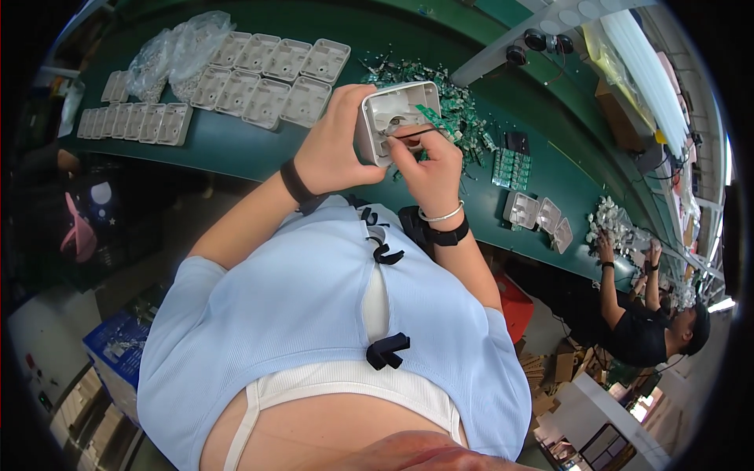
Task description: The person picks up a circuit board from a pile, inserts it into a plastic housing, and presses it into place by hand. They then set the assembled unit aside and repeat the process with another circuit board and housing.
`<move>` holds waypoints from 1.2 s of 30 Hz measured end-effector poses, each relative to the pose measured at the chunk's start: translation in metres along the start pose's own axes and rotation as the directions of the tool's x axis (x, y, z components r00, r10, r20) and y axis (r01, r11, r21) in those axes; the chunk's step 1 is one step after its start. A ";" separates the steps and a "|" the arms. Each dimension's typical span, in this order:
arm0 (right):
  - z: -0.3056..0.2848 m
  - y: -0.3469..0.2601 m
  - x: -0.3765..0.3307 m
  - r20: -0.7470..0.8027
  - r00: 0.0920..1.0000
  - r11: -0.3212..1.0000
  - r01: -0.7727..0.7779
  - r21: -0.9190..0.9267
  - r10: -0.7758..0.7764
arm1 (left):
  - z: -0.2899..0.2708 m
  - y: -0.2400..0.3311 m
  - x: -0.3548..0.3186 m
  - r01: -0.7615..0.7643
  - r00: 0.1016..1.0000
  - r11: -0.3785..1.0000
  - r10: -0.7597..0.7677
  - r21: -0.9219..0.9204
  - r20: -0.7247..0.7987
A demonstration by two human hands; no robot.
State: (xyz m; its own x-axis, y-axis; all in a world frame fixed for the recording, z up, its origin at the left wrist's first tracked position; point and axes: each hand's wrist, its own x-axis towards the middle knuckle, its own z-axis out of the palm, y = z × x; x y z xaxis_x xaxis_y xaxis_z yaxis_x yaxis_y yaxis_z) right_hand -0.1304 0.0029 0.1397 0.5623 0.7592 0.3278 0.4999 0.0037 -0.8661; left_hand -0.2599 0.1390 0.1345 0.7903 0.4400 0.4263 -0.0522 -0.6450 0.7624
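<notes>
A light-grey, box-shaped plastic housing [371, 141] is held up over the green table, its open side facing me. My left hand [334, 149] is closed round its left wall, with the thumb below. The fingers of my right hand [430, 163] are pinched together inside the housing's opening, near a small round part [397, 123]. A thin dark strand runs across these fingers; whether it is a wire or a tool I cannot tell. Next to the fingertips, at the right rim, a small green circuit board [430, 116] sticks out. What the pinch holds is mostly hidden.
Rows of similar housings [263, 102] and clear bags of small parts [184, 59] occupy the table's left. Behind my hands lies a heap of green circuit boards [467, 118]. More boards [512, 166] and a few housings [522, 210] lie right. A co-worker [636, 322] handles white parts farther right.
</notes>
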 end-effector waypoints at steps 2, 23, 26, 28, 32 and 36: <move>0.001 0.001 0.000 -0.013 1.000 1.000 -0.015 -0.008 0.015 | 0.000 0.000 -0.001 -0.005 1.000 1.000 0.005 0.008 -0.004; -0.021 0.025 -0.010 -0.223 0.974 0.993 0.017 -0.117 -0.043 | -0.004 -0.020 -0.011 0.102 0.991 0.968 -0.078 -0.228 0.110; -0.020 0.027 -0.006 -0.307 0.946 0.988 -0.062 0.142 0.104 | -0.007 -0.022 -0.011 0.143 0.982 0.938 -0.094 -0.316 0.165; -0.026 0.027 -0.003 -0.237 0.971 0.999 0.003 0.037 0.006 | -0.009 -0.022 -0.012 0.164 0.978 0.930 -0.109 -0.328 0.179; -0.033 0.014 0.002 -0.113 0.956 0.950 0.247 -0.193 -0.271 | -0.012 -0.020 -0.013 0.176 0.975 0.947 -0.131 -0.267 0.180; -0.035 -0.010 0.006 0.165 0.877 0.819 0.481 -0.314 -0.452 | -0.012 -0.021 -0.012 0.069 0.992 0.997 -0.064 -0.043 0.109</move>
State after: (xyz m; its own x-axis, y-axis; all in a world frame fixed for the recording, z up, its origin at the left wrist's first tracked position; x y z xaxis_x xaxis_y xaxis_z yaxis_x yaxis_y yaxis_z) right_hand -0.1087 -0.0152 0.1635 0.1590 0.7712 0.6164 0.8863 0.1635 -0.4332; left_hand -0.2758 0.1548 0.1191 0.8538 0.4098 0.3210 -0.0236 -0.5855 0.8103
